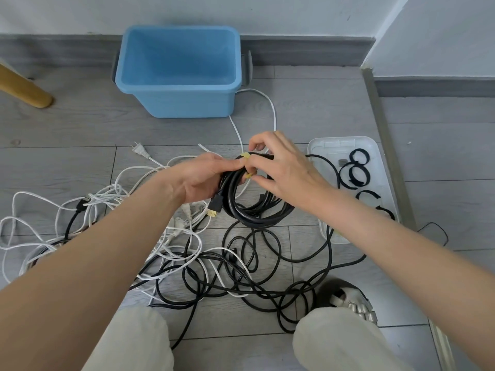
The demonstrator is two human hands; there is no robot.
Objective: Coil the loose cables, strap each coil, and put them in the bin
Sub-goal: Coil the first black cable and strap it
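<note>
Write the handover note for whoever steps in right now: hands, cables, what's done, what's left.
Left hand grips the black coil; right hand pinches the yellow strap around it, not yet fastened.
Blue bin holds nothing visible.
Black straps lie in the white tray.
Loose white cables and black cables sprawl on the floor.
Left: finish this strap, bin the coil, coil the rest.

**Hands at the coil, both engaged**

Both forearms reached forward, bare, converging mid-scene. Left hand (199, 178) was curled round the left side of the black coil (251, 199), thumb on top. Right hand (281, 170) came in from the right, fingers bent, pinching the yellow strap (247, 164) at the coil's upper edge. Fingertips of both hands touched.
</note>
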